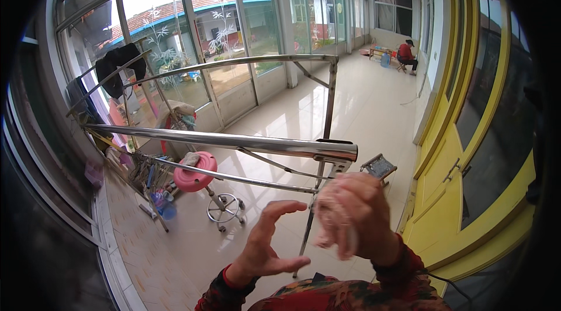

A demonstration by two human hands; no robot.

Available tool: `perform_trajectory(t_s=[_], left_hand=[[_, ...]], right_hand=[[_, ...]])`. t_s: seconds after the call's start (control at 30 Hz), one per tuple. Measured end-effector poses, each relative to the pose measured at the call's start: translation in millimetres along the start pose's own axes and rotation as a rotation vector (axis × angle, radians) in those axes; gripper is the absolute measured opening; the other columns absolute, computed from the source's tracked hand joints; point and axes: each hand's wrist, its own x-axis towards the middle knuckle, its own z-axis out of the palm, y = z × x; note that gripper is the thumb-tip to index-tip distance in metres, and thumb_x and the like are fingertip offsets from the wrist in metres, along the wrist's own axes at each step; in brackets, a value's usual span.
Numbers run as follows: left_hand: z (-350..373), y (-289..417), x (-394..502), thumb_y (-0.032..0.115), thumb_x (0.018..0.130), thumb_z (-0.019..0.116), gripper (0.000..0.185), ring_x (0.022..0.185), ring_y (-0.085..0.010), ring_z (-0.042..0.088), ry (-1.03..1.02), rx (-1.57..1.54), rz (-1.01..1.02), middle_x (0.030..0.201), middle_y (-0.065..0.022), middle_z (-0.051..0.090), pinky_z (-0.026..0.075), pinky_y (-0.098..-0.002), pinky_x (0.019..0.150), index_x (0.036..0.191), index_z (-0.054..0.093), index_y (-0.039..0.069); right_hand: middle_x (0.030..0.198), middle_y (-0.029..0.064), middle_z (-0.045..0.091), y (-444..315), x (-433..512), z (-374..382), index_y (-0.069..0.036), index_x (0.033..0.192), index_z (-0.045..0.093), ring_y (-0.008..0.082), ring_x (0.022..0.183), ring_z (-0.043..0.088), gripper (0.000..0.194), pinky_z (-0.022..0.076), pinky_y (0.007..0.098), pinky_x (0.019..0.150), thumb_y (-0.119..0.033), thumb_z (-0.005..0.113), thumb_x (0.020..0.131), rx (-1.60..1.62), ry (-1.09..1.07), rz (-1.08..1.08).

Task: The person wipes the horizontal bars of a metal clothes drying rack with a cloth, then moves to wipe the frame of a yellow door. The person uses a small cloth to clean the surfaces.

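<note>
My right hand [366, 210] grips a crumpled pinkish cloth [331, 219], blurred and partly covered by the fingers. To its left, my left hand [267, 241] is held in a C shape, fingers and thumb apart, with nothing between them. Just beyond both hands stands a metal drying rack. Its thick, shiny tube [228, 139] ends above my right hand, and a thinner rail [245, 182] runs lower down. Part of the rack's near end is hidden behind my right hand.
A pink stool [196, 173] on casters bears a greyish cloth. Dark clothing [120, 70] hangs on the rack's far-left end. A folding stool [378, 166] stands right, near a yellow door [442, 175]. Far off, a seated person [406, 57] is beside a water jug [385, 60].
</note>
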Motion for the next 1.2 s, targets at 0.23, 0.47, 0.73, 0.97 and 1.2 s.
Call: perform_trajectory(t_s=[0.23, 0.47, 0.73, 0.97, 1.2], left_hand=[[32, 16, -4, 0.015, 0.086, 0.08, 0.055, 0.096, -0.0148, 0.06, 0.141, -0.123, -0.289, 0.109, -0.0087, 0.059, 0.051, -0.0297, 0.08, 0.127, 0.048, -0.002], [-10, 37, 33, 0.016, 0.105, 0.056, 0.038, 0.12, -0.0217, 0.062, 0.463, -0.345, -0.114, 0.126, -0.011, 0.06, 0.053, -0.0363, 0.102, 0.137, 0.045, 0.0], [-44, 23, 103, 0.015, 0.106, 0.05, 0.043, 0.095, -0.0217, 0.069, 0.419, 0.428, -0.244, 0.108, -0.0206, 0.068, 0.056, -0.0351, 0.082, 0.147, 0.038, 0.003], [-37, 31, 112, 0.022, 0.105, 0.056, 0.029, 0.07, -0.0247, 0.07, 0.367, 0.882, -0.156, 0.076, -0.0123, 0.067, 0.054, -0.0341, 0.066, 0.129, 0.059, 0.006], [-80, 62, 129, 0.033, 0.067, 0.092, 0.095, 0.131, -0.0373, 0.052, -0.136, 0.985, 0.176, 0.14, -0.0192, 0.051, 0.046, -0.0458, 0.106, 0.147, 0.047, 0.009]], right_hand=[[0.122, 0.0153, 0.06, -19, 0, 29, 0.0, 0.127, 0.056, 0.031, 0.114, 0.062, 0.049, 0.049, 0.0445, 0.101, -0.013, 0.073, 0.084, 0.002, -0.173, 0.042], [0.136, 0.0169, 0.054, 10, 13, -7, -0.005, 0.134, 0.055, 0.0366, 0.126, 0.055, 0.075, 0.0458, 0.0489, 0.105, -0.042, 0.088, 0.077, 0.198, -0.092, 0.012], [0.129, 0.0183, 0.057, 47, 43, 7, -0.003, 0.13, 0.057, 0.0374, 0.119, 0.057, 0.062, 0.0466, 0.0478, 0.1, -0.033, 0.082, 0.082, 0.014, -0.008, 0.05], [0.121, 0.0215, 0.063, 35, 73, 42, -0.008, 0.124, 0.063, 0.0315, 0.093, 0.069, 0.048, 0.0549, 0.0408, 0.082, -0.025, 0.08, 0.082, -0.139, -0.134, 0.003], [0.115, 0.0201, 0.066, 40, 68, 54, -0.01, 0.12, 0.067, 0.0273, 0.073, 0.069, 0.039, 0.0558, 0.036, 0.065, -0.015, 0.075, 0.083, -0.181, -0.115, -0.021]])
